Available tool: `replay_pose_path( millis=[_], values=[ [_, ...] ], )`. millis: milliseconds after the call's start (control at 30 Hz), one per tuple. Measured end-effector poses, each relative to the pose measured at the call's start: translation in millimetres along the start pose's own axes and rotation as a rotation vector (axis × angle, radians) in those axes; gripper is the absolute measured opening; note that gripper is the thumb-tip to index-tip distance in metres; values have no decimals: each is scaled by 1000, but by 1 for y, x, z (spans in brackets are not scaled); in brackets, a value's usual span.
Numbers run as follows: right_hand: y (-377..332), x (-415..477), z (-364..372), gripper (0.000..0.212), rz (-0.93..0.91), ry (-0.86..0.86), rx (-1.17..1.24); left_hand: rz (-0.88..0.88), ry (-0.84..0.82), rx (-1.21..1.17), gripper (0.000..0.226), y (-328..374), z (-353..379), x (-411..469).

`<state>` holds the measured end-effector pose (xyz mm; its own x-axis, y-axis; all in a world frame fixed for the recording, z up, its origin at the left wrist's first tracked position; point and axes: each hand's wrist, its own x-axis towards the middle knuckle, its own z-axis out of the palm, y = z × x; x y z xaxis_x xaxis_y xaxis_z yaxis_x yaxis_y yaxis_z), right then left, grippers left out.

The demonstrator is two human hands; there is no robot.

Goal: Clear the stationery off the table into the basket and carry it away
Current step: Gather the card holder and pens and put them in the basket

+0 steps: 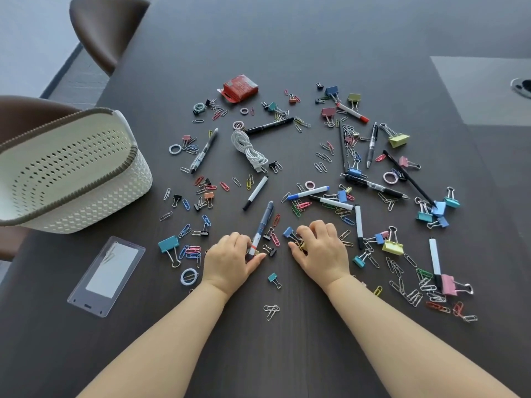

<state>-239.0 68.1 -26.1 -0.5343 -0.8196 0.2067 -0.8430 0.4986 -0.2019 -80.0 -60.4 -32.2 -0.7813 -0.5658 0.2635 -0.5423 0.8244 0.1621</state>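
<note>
Grasping blue pen (pixel 263 219) in left grip (pixel 230 259), right grip (pixel 320 251) pinching binder clip (pixel 301 246), paperclips (pixel 271 311) strewn around

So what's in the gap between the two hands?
In the head view, two small black binder clips and a pink paper clip lie on the table between the left hand, gripping a blue pen, and the right hand.

The left hand (pixel 230 258) gripped a blue pen (pixel 262 225); the right hand (pixel 320 248) pinched small clips (pixel 298 244) on the dark surface (pixel 287 38), the white basket (pixel 86 196) standing left.
</note>
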Motion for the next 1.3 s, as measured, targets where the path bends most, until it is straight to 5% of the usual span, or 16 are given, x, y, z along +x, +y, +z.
replay_pose_path(
  millis=[267,567,767,1167,1300],
  values=[
    [-2,-3,2,33,90,31,-44,9,102,24,45,-2,4,-4],
    [-2,-6,7,30,-91,137,-106,51,120,-29,41,-1,0,-3],
    [8,-5,10,41,-287,192,-102,104,171,39,62,-6,-1,-6],
    [-9,8,-1,28,-312,-119,-42,-81,166,-71,64,-7,-34,-11],
    [-19,18,-13,19,-182,-289,66,-125,156,-73,63,-21,-59,-18]
  ],
)
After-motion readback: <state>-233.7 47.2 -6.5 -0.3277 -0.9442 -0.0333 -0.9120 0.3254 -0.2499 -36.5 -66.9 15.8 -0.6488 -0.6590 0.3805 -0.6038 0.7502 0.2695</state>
